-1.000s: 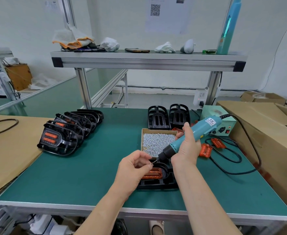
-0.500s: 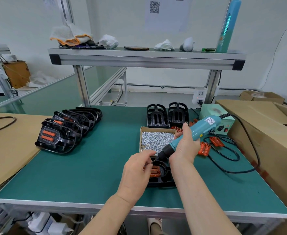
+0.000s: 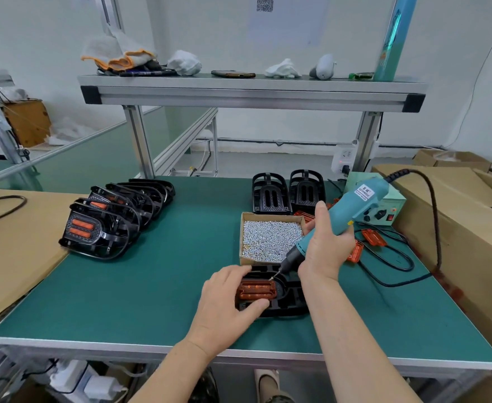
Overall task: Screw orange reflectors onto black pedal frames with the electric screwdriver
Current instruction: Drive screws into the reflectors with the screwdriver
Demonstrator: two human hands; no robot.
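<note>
One view only: head-worn, wide-angle. It looks forward and down from above the near edge of the table. The tilt is steep enough that this edge and the space beneath it fill the bottom strip. Both forearms enter from the bottom. Closest to the lens, just below and right of centre, are the left hand holding the pedal frame and the right hand holding the screwdriver. The shelf spans the upper third, its top just visible, with the wall behind. The left margin reaches a neighbouring table and the right margin reaches cardboard boxes. Uprights lean outward toward the frame edges.
</note>
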